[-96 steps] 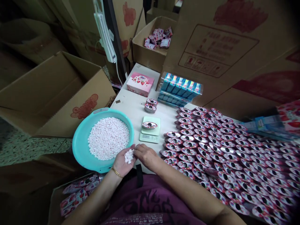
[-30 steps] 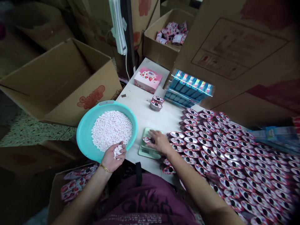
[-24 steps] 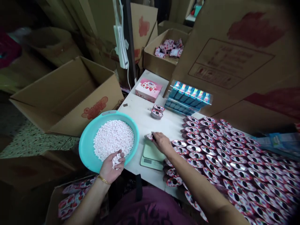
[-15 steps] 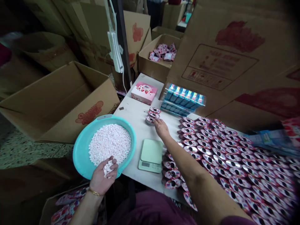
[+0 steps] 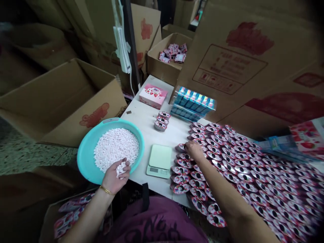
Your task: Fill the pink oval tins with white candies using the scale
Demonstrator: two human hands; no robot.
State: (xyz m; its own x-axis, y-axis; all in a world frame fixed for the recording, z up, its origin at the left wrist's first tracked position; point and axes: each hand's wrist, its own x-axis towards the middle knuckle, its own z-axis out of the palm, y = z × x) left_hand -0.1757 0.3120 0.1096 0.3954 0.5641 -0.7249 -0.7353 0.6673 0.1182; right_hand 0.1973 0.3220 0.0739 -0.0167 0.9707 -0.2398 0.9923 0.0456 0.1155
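Observation:
My left hand point(image 5: 115, 176) is cupped over the near rim of a teal basin point(image 5: 86, 158), fingers curled round a small heap of white-pink tablets point(image 5: 120, 167). The basin holds a large pile of the same tablets point(image 5: 113, 149). My right hand point(image 5: 193, 150) rests on the near-left rows of small oval tins point(image 5: 227, 158), its fingertips pinching one tin point(image 5: 180, 147) at the row's left end. A pale green scale point(image 5: 160, 160) with a bare platform lies between my hands. A short stack of three tins point(image 5: 161, 120) stands behind the scale.
A pink strawberry box point(image 5: 153, 95) and a clear pack of blue boxes point(image 5: 193, 103) sit at the table's back. Open cartons stand left point(image 5: 58, 101) and behind point(image 5: 167, 59); large cartons point(image 5: 235, 64) lean at the right. A box of pink packets point(image 5: 68, 219) sits below left.
My right hand lifted the tin off the scale, set it on the stack behind, then came back to the rows and closed on another tin. My left hand kept its tablets by the basin.

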